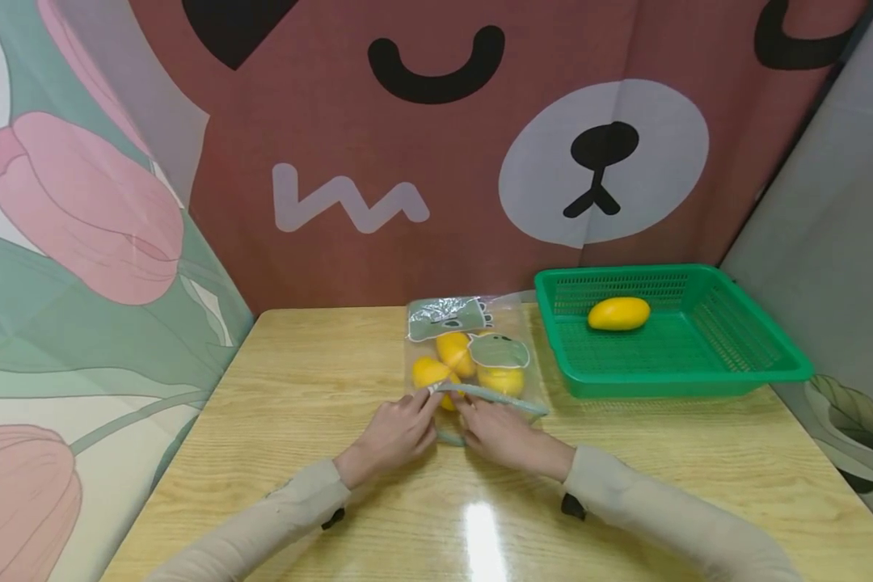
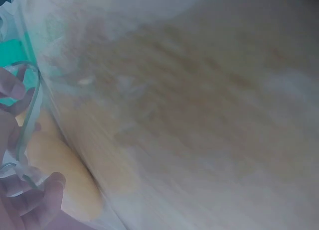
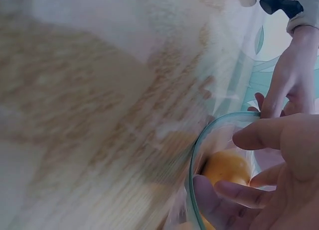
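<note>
A clear zip bag (image 1: 447, 318) with green cartoon prints lies flat on the table, its mouth toward me. Several yellow mangoes (image 1: 455, 353) are inside it. My left hand (image 1: 398, 430) pinches the left part of the bag's rim. On the other side my right hand (image 1: 499, 434) holds the rim, its fingers at the mouth. In the right wrist view the green-edged rim (image 3: 192, 175) bows open around a mango (image 3: 227, 166). The left wrist view shows fingers at the rim and a mango (image 2: 65, 172) behind the film.
A green plastic basket (image 1: 687, 377) stands to the right of the bag, with one mango (image 1: 619, 314) in it. The wooden table (image 1: 320, 356) reaches back to a printed cloth (image 1: 466, 250). Light glares off the table in front of my hands.
</note>
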`<action>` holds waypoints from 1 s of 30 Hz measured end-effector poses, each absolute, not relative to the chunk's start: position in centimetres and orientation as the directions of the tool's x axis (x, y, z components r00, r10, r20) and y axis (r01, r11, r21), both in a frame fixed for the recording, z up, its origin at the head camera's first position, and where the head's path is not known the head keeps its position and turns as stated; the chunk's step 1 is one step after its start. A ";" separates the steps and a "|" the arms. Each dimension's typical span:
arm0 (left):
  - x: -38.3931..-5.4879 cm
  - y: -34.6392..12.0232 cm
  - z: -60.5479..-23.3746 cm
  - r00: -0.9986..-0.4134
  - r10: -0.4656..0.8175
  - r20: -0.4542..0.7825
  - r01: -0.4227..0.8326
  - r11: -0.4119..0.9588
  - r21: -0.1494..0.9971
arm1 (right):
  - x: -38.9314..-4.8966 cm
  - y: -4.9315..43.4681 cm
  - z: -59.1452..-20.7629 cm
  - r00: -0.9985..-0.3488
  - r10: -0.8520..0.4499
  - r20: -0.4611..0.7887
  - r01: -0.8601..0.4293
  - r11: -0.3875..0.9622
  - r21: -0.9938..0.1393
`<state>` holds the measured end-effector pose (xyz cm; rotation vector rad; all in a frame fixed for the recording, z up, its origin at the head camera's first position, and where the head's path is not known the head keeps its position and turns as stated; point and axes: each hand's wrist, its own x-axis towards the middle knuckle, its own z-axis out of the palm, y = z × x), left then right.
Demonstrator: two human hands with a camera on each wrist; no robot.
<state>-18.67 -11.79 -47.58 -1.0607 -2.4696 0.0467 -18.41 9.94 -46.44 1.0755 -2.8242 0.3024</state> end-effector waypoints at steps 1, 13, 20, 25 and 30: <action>-18.7 -11.8 -47.6 -0.604 0.696 0.388 0.681 0.704 -0.203 | -18.3 10.0 -46.4 -0.743 -0.647 0.172 -0.669 0.727 -0.152; -18.6 -11.8 -47.5 -0.603 0.696 0.390 0.678 0.704 -0.209 | -17.7 10.6 -45.9 -0.706 -0.672 0.223 -0.706 0.691 -0.154; -18.6 -11.8 -47.5 -0.603 0.694 0.394 0.680 0.705 -0.201 | -17.5 10.7 -45.7 -0.692 -0.679 0.246 -0.721 0.669 -0.181; -18.6 -11.8 -47.6 -0.604 0.694 0.392 0.680 0.705 -0.201 | -17.3 10.7 -45.4 -0.684 -0.682 0.261 -0.729 0.650 -0.214; -18.6 -11.8 -47.7 -0.605 0.691 0.395 0.680 0.707 -0.196 | -17.1 10.6 -45.1 -0.680 -0.682 0.270 -0.733 0.631 -0.253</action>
